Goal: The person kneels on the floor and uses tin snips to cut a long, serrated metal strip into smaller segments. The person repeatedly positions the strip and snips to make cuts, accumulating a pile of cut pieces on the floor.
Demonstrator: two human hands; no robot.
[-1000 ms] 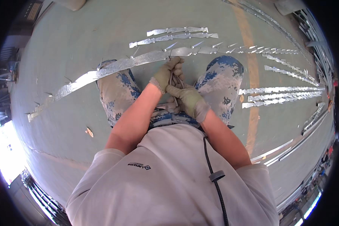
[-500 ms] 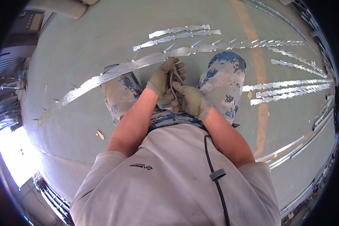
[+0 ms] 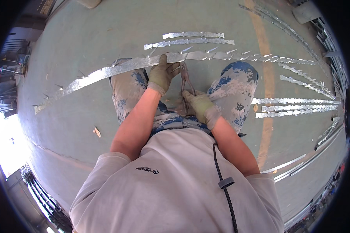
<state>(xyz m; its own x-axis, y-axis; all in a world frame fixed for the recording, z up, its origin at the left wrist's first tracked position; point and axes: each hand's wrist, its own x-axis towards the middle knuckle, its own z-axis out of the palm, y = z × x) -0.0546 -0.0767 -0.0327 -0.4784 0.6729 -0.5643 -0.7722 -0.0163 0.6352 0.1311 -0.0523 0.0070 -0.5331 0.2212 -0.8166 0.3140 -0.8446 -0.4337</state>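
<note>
A long, shiny spiked metal strip (image 3: 99, 74) stretches across in front of me, over my left knee, with pointed barbs along its edges. My left hand (image 3: 162, 73), in a worn glove, is closed on it, the thumb laid over the metal and the fingers below. My gloved right hand (image 3: 198, 105) grips the handles of a pair of pliers (image 3: 184, 75) between my knees. The pliers' head points away from me and reaches the strip's near edge beside my left fingertips. Whether the jaws bite the metal is too small to tell.
Two short spiked strips (image 3: 190, 41) lie just beyond the long one. Several more spiked strips (image 3: 299, 108) lie on the floor at right, across an orange floor line (image 3: 266, 134). Metal bars (image 3: 291, 171) lie at lower right. A dry leaf (image 3: 97, 132) is at left.
My left hand has gone from beside the pliers onto the long strip. The pliers, now in my right hand alone, have swung up to the strip's edge. The view has shifted slightly.
</note>
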